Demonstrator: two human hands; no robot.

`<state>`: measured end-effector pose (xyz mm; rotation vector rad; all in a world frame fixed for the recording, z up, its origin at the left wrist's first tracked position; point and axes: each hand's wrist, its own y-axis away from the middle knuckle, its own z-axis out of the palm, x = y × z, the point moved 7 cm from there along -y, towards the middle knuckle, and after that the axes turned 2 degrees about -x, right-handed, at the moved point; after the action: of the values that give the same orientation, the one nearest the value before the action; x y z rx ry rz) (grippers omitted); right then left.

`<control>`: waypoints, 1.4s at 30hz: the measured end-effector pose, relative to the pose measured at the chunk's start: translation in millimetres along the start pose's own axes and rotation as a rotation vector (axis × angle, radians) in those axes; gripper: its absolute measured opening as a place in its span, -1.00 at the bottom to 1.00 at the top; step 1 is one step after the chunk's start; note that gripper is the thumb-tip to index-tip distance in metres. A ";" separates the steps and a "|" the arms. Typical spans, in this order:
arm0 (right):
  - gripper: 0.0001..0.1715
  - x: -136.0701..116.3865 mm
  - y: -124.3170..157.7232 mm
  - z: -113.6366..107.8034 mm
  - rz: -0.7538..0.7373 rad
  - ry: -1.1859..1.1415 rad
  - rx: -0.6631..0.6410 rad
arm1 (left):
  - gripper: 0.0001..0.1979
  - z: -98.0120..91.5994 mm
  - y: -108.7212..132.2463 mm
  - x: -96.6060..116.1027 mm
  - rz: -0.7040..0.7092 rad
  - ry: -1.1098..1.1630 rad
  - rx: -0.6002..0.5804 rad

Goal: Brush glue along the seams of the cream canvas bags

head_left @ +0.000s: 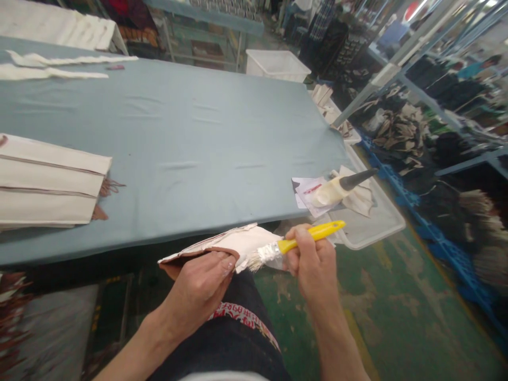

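Brush (292,244): yellow handle, ferrule crusted white, bristles pale and clumped. Cream piece (243,241): flexible, brown-lined, gaping toward me, positioned above my dark garment (250,293), just short of the table (214,132). Table: smooth blue-grey cover, faintly wrinkled, stretching wide between cream panels (51,182) and papers (310,194). My left hand (204,280): curled, pinching the brown rim. My right hand (313,259): closed round the handle, bristles at the piece's right part.

a factory workshop, by the look of it: a long, blue-grey covered tabletop (222,132) bears stacked cream pieces (47,182), with a white plastic bin (278,67) beyond, heaped material (405,127), metal framing (361,100) and a scuffed green floor (400,328).
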<state>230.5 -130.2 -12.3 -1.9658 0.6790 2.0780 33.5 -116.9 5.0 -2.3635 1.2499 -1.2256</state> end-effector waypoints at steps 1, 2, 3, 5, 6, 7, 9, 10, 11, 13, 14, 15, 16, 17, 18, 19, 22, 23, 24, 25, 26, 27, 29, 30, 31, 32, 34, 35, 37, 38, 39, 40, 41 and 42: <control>-0.54 -3.0 -1.3 -4.6 -0.016 -0.004 0.027 | -0.77 0.1 0.3 0.0 0.004 0.001 -0.001; -0.55 -6.6 -2.5 -8.6 -0.034 -0.010 0.049 | -0.77 0.0 0.4 0.1 0.007 -0.003 -0.001; -0.56 -10.5 -3.7 -11.4 -0.053 -0.017 0.064 | -0.77 -0.4 0.2 0.2 0.007 -0.007 0.000; -0.56 -17.5 -5.3 -13.6 -0.096 -0.034 0.082 | -0.77 -2.4 -0.8 0.8 0.003 -0.014 0.010; -0.57 -19.7 -5.3 -12.6 -0.114 -0.041 0.080 | -0.76 -3.6 -1.4 1.1 -0.002 -0.013 0.016; -0.57 -20.6 -4.5 -10.3 -0.127 -0.048 0.071 | -0.76 -5.0 -1.9 1.6 -0.005 -0.011 0.025; -0.58 -19.0 1.0 -4.0 -0.137 -0.051 0.053 | -0.76 -7.2 -2.4 2.2 -0.013 -0.003 0.040; -0.57 -17.0 5.7 -0.5 -0.133 -0.044 0.048 | -0.76 -7.8 -2.2 2.3 -0.017 -0.001 0.045; -0.56 -14.7 11.3 3.3 -0.124 -0.033 0.043 | -0.75 -7.9 -1.8 1.9 -0.021 0.000 0.049; -0.54 -11.9 23.4 10.3 -0.116 -0.007 0.036 | -0.74 -6.5 -0.2 0.2 -0.036 0.000 0.043; -0.53 -11.9 28.4 13.2 -0.120 0.005 0.031 | -0.73 -5.4 0.6 -0.9 -0.044 0.000 0.037; -0.52 -12.6 31.9 15.3 -0.127 0.015 0.028 | -0.72 -4.2 1.4 -1.8 -0.049 0.000 0.029; -0.51 -14.1 33.6 15.8 -0.139 0.022 0.032 | -0.71 -3.1 1.9 -2.4 -0.053 0.000 0.023; -0.51 -15.9 33.4 14.1 -0.152 0.027 0.048 | -0.71 -2.5 2.1 -2.6 -0.051 0.001 0.022; -0.51 -17.5 31.7 10.9 -0.163 0.033 0.069 | -0.71 -2.5 2.0 -2.2 -0.045 0.002 0.026; -0.52 -19.1 29.1 6.2 -0.173 0.038 0.098 | -0.73 -2.7 1.6 -1.7 -0.038 0.004 0.031; -0.54 -21.7 22.7 -5.6 -0.197 0.070 0.156 | -0.76 -3.4 0.1 -0.1 -0.015 0.009 0.039; -0.53 -21.2 22.4 -5.6 -0.193 0.082 0.151 | -0.77 -3.0 -0.2 -0.2 -0.012 0.009 0.033; -0.52 -20.0 23.3 -3.1 -0.185 0.088 0.131 | -0.77 -2.5 -0.2 -0.6 -0.009 0.008 0.027; -0.52 -18.3 25.0 1.5 -0.172 0.087 0.104 | -0.78 -2.2 0.0 -1.4 -0.008 0.004 0.024; -0.51 -16.5 27.2 7.3 -0.158 0.080 0.073 | -0.77 -2.2 0.5 -2.4 -0.008 -0.001 0.024; -0.50 -15.0 29.1 13.2 -0.148 0.068 0.047 | -0.77 -2.3 1.1 -3.7 -0.012 -0.006 0.023; -0.51 -12.1 29.9 21.0 -0.128 0.028 0.030 | -0.75 -3.4 2.2 -6.4 -0.029 -0.004 0.026; -0.52 -10.6 28.2 21.9 -0.117 -0.001 0.036 | -0.74 -4.2 2.4 -8.1 -0.049 0.007 0.027; -0.54 -9.1 25.2 20.5 -0.107 -0.035 0.053 | -0.74 -5.3 2.4 -10.1 -0.078 0.026 0.030; -0.56 -7.8 21.4 17.3 -0.101 -0.068 0.076 | -0.75 -6.5 1.9 -12.4 -0.116 0.050 0.032; -0.58 -7.6 13.8 8.0 -0.114 -0.122 0.129 | -0.77 -8.6 0.0 -18.0 -0.216 0.118 0.033; -0.59 -8.7 10.9 3.7 -0.130 -0.139 0.149 | -0.77 -9.1 -1.3 -21.5 -0.280 0.165 0.028; -0.60 -13.5 8.8 -2.0 -0.170 -0.159 0.170 | -0.76 -9.8 -3.7 -29.6 -0.424 0.288 0.017; -0.60 -16.8 9.4 -2.4 -0.191 -0.163 0.164 | -0.76 -9.8 -4.6 -33.9 -0.501 0.364 0.012; -0.60 -20.9 10.8 -1.4 -0.216 -0.164 0.148 | -0.76 -9.4 -5.1 -38.1 -0.582 0.443 0.005; -0.60 -25.5 12.8 0.9 -0.248 -0.167 0.124 | -0.75 -8.9 -5.4 -41.7 -0.658 0.524 -0.003; -0.60 -30.4 14.9 4.2 -0.285 -0.171 0.092 | -0.74 -7.9 -5.8 -44.2 -0.725 0.603 -0.013; -0.60 -35.0 16.8 7.9 -0.323 -0.177 0.057 | -0.73 -6.8 -6.7 -45.2 -0.777 0.678 -0.027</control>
<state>219.2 -135.6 25.3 -1.7035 0.3538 1.9786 18.8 -77.2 -13.4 -2.6325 0.3978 -2.3832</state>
